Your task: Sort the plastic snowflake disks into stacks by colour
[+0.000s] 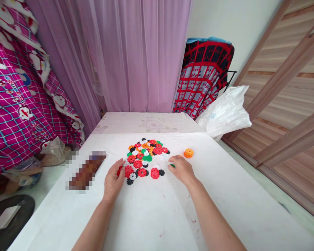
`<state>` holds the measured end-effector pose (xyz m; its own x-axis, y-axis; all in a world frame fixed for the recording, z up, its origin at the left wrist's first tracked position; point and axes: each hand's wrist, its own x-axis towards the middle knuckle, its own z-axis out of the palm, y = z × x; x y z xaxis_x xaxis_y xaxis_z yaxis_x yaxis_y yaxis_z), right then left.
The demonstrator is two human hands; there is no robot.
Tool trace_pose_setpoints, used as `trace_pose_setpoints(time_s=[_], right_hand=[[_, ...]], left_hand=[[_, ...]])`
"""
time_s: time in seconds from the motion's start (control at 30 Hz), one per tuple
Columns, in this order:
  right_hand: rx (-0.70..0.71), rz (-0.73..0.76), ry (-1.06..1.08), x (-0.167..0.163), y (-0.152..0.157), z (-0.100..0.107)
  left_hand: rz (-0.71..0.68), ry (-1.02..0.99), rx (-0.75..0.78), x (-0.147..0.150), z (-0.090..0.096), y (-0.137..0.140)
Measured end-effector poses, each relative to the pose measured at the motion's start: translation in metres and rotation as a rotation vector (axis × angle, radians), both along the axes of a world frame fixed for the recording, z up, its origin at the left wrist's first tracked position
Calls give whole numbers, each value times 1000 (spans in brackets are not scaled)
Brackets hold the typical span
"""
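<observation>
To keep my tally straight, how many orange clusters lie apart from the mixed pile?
1: the orange cluster just beyond the right hand; more could be hidden.

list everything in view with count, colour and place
loose discs: many, red, orange, green, black, white, table's middle
orange discs: count unclear, orange, right of centre
pixelated item: one, brownish, table's left side
table: one, white, centre
curtain: count unclear, mauve, behind table
cartoon fabric: count unclear, magenta, far left
patterned cloth: one, mainly red and black, back right
plastic bag: one, white, table's far right corner
clear bag: one, translucent, left floor
wardrobe: one, brown, right
dark round object: one, black, lower left
left hand: one, bare, holding a red disc
right hand: one, bare, green disc at fingertips
</observation>
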<state>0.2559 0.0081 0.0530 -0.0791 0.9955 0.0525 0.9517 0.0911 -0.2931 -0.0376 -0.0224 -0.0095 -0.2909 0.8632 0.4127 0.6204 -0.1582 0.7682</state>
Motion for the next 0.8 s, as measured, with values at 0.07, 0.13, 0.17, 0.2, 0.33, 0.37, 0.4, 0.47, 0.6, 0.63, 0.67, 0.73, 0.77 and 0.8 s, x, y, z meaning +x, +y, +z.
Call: trace_pose_setpoints(time_s=[0.07, 0.13, 0.17, 0.2, 0.33, 0.37, 0.4, 0.47, 0.6, 0.63, 0.67, 0.73, 0.77, 0.8], right_hand=[[9, 50, -5, -15, 7, 3], [-1, 106, -14, -35, 15, 5], [-14, 129, -19, -45, 19, 5], [-32, 144, -26, -55, 23, 4], [-101, 119, -56, -83, 37, 1], [-111, 101, -54, -87, 39, 0], [-119, 84, -44, -89, 41, -1], [-140, 60, -10, -91, 44, -3], [-153, 22, 59, -89, 43, -5], [-145, 16, 77, -88, 41, -5], [-133, 9, 94, -86, 39, -5], [-102, -3, 125, -80, 33, -5], [-80, -10, 140, -75, 30, -5], [-54, -19, 157, -68, 26, -5]], left_hand=[[0, -3, -2, 0, 0, 0], [3, -9, -2, 0, 1, 0], [3, -11, -2, 1, 1, 0], [2, -12, -2, 1, 1, 0], [-6, -10, 0, 1, 0, -1], [-3, -11, 2, 1, -1, 0], [-2, -12, 4, 1, -1, 0], [-4, -15, 10, 1, -2, 0], [-15, -20, 14, 1, -3, 1], [-14, -20, 15, 1, -3, 1], [-12, -20, 16, 1, -3, 1], [-8, -19, 19, 1, -3, 1], [-8, -19, 20, 1, -3, 1], [-9, -18, 21, 1, -2, 1]])
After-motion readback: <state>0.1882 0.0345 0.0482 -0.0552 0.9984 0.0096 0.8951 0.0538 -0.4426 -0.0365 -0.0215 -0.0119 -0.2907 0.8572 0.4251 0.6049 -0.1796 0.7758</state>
